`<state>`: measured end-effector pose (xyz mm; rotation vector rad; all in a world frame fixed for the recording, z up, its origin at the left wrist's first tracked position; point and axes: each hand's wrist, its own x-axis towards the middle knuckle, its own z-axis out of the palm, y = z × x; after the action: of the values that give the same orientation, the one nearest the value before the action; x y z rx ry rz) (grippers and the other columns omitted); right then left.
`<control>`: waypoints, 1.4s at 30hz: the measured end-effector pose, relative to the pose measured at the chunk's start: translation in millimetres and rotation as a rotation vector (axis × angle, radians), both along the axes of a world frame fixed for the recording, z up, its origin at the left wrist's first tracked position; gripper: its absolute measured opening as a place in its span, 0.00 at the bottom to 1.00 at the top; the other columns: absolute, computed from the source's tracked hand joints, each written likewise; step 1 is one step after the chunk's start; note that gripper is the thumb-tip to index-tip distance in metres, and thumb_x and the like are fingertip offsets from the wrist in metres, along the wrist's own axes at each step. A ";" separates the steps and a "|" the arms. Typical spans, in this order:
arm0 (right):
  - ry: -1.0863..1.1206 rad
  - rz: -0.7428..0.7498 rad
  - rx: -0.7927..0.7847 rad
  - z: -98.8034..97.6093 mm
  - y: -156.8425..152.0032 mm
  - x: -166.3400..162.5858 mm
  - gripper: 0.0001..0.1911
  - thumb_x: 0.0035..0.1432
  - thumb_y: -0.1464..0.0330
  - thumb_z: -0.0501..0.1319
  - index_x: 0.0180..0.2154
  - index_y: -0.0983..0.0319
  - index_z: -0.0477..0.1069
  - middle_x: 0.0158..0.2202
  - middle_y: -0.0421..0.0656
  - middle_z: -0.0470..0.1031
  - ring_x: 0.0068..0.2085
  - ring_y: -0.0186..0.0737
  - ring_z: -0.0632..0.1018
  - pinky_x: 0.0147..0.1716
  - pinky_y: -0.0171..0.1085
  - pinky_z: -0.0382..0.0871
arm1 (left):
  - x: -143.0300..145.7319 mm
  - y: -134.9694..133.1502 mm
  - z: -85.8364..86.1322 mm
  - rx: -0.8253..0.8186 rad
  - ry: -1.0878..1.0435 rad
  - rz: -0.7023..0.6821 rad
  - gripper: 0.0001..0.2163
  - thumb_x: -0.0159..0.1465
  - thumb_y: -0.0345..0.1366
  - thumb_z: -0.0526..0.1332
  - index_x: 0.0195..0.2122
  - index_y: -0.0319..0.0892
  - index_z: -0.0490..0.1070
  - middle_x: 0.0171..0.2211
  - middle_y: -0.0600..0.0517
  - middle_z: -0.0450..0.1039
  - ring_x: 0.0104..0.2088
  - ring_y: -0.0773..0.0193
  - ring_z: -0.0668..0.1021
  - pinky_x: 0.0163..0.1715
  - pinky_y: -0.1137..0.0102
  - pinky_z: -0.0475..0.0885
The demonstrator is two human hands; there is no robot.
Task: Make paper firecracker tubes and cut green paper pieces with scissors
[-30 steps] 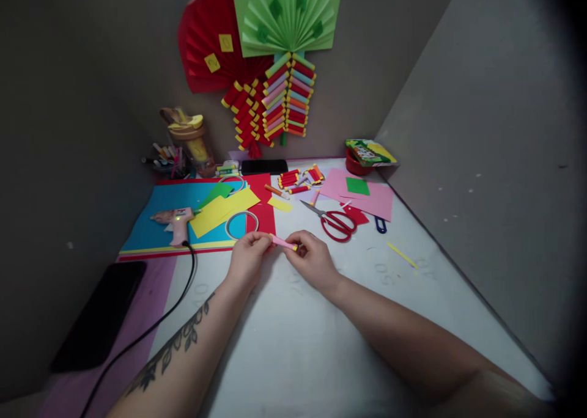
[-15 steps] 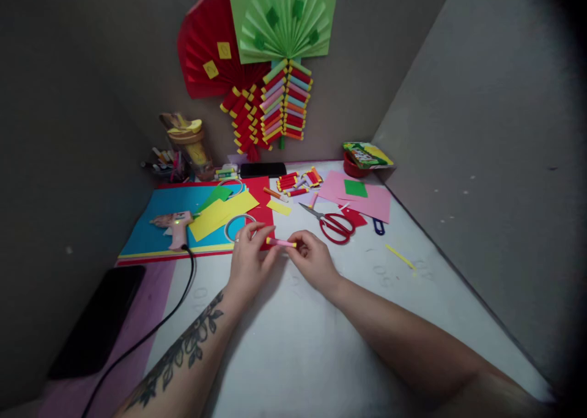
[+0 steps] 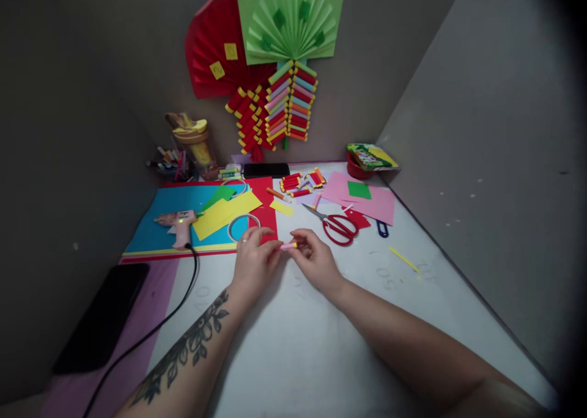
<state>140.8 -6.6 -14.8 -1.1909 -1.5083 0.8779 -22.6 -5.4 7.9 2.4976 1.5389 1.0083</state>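
A small pink paper roll (image 3: 288,246) with a yellow band at its right end is held between both hands, just above the white table. My left hand (image 3: 257,256) pinches its left end between thumb and fingertips, which cover that end. The right end is gripped by the fingertips of my right hand (image 3: 316,262). Beyond my left hand lies a roll of tape (image 3: 244,227). Red-handled scissors (image 3: 337,227), their blades pointing left, rest beyond my right hand.
A pink glue gun (image 3: 182,227) with a black cord lies on blue paper (image 3: 147,231) at left, near yellow paper strips (image 3: 224,213). Several red paper rolls (image 3: 291,183) sit at the back. A yellow strip (image 3: 403,259) and a dark blue cutter (image 3: 382,228) are at right.
My left fingers have closed over the left end of the pink roll, hiding its yellow band. The right hand keeps its grip. The whole view has shifted slightly.
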 end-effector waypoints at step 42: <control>-0.209 0.171 0.301 10.2 -7.9 -1.2 0.12 0.51 0.76 0.57 0.39 0.59 0.67 0.41 0.47 0.69 0.42 0.42 0.72 0.37 0.40 0.69 | 17.4 -3.4 5.0 -0.935 -1.210 0.003 0.17 0.51 0.44 0.66 0.36 0.35 0.75 0.29 0.48 0.75 0.29 0.65 0.74 0.31 0.72 0.68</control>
<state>139.6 -14.5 -4.7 -0.9646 -1.8598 0.6214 -5.2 -8.8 12.9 0.9038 1.1141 1.0679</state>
